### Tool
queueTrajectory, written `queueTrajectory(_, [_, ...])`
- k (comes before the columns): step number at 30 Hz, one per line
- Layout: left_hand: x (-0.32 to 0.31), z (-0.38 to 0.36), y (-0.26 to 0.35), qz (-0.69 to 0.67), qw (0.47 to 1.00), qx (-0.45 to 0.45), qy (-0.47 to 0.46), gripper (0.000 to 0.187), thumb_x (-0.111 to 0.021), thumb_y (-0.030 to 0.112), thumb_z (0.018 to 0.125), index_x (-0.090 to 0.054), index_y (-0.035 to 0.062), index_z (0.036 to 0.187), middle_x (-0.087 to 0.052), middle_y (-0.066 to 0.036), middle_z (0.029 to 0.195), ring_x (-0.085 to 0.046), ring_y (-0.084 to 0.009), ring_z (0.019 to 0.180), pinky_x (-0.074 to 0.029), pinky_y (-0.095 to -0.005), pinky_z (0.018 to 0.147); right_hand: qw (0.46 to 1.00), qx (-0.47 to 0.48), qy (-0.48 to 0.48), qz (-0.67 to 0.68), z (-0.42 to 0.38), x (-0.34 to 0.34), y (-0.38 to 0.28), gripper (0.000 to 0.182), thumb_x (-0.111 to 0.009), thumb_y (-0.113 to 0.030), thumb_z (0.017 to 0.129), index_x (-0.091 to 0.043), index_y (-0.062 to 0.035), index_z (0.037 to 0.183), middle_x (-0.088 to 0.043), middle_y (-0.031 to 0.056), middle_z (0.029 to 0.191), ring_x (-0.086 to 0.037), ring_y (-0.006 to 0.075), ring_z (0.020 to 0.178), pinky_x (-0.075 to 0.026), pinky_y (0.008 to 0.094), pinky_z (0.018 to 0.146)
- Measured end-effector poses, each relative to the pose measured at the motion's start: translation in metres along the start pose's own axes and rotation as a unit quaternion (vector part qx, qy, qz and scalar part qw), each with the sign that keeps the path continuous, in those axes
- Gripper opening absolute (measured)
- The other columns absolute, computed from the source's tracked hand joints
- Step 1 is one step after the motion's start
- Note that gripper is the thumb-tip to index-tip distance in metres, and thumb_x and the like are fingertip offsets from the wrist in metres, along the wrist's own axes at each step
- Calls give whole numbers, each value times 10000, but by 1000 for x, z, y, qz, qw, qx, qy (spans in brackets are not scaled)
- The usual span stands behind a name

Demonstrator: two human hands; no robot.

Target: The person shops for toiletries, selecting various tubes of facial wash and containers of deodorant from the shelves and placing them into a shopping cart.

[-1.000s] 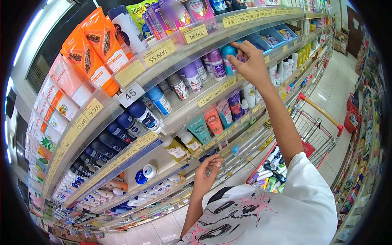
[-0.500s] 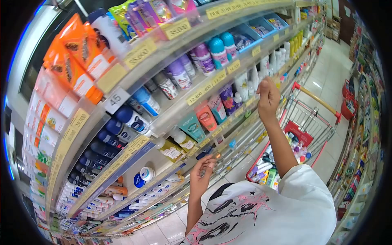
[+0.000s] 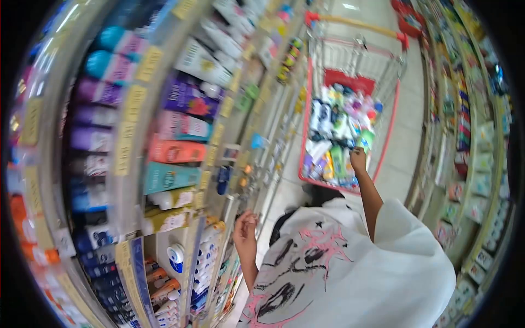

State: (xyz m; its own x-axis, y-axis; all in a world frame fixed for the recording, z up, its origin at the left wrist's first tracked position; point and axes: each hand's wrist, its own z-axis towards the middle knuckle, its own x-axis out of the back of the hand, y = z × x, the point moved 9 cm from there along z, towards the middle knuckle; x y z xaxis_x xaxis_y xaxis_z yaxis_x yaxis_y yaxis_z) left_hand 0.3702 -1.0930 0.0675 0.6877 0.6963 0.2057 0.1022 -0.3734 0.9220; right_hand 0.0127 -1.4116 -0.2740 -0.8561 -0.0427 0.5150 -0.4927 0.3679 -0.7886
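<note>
My right hand (image 3: 358, 158) is over the near part of the shopping cart (image 3: 353, 188), touching or just above the heaped toiletries (image 3: 342, 123). Its fingers look closed, and a dark item (image 3: 343, 143) lies right beside the fingertips; blur hides whether the hand grips it. Bottles, tubes and packs in white, green, purple and yellow fill the basket. My left hand (image 3: 245, 227) hangs by the shelf edge at the left, fingers loosely curled and nothing visible in them. Closest to it on the shelf are olive-capped bottles (image 3: 172, 220) and a teal tube (image 3: 172, 177).
Shelves of deodorants and tubes with yellow price strips (image 3: 128, 126) run along my left. Another stocked shelf (image 3: 465, 109) lines the right of the tiled aisle (image 3: 391, 158). Red baskets (image 3: 407, 22) stand at the far right.
My right hand has moved from in front of the shelf down to the cart's contents. The view has turned right, towards the cart. My left hand stays low beside the shelf.
</note>
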Motion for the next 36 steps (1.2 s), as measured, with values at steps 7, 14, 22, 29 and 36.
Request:
queueTrajectory(7, [-5,-7,-21,41,997,53,-42,294,-546,100,958,-550,-34,1220,-642,-110,1043,-608,-142,930,-488,-266,856,984,59,-74,-150,-53,13,60,245,-545,-169,797,-641,-16,962,-669,199,888,-660,332,837,-511,407,729])
queueTrajectory(14, [17,-10,-12,31,998,48,23,292,-542,110,964,-553,-30,1220,-634,-110,1045,-613,-151,916,-493,-276,860,954,124,-161,-221,-74,-47,-53,385,-656,-259,785,-593,-33,1091,-659,230,958,-645,386,907,-507,463,800])
queueTrajectory(22, [19,-17,-21,33,997,70,16,288,-538,85,959,-543,-26,1225,-636,-103,1056,-598,-149,949,-466,-270,878,935,57,-240,-257,-75,-147,-38,906,-830,-338,628,-354,15,1313,-480,315,1260,-517,459,1130,-449,480,955])
queueTrajectory(29, [9,-9,-22,25,999,46,-11,297,-562,91,950,-556,24,1239,-651,-86,1061,-601,-133,945,-457,-269,883,962,149,-222,-53,-91,-90,-116,687,-840,-98,568,-450,-58,1132,-533,150,989,-571,285,881,-481,400,777])
queueTrajectory(36, [-51,20,43,-11,988,-41,-151,370,-586,79,930,-513,43,1291,-624,-90,1126,-595,-136,995,-457,-293,911,785,118,-565,225,-188,-17,-344,584,-707,129,723,-443,-75,1202,-495,54,1107,-590,170,1033,-541,283,827])
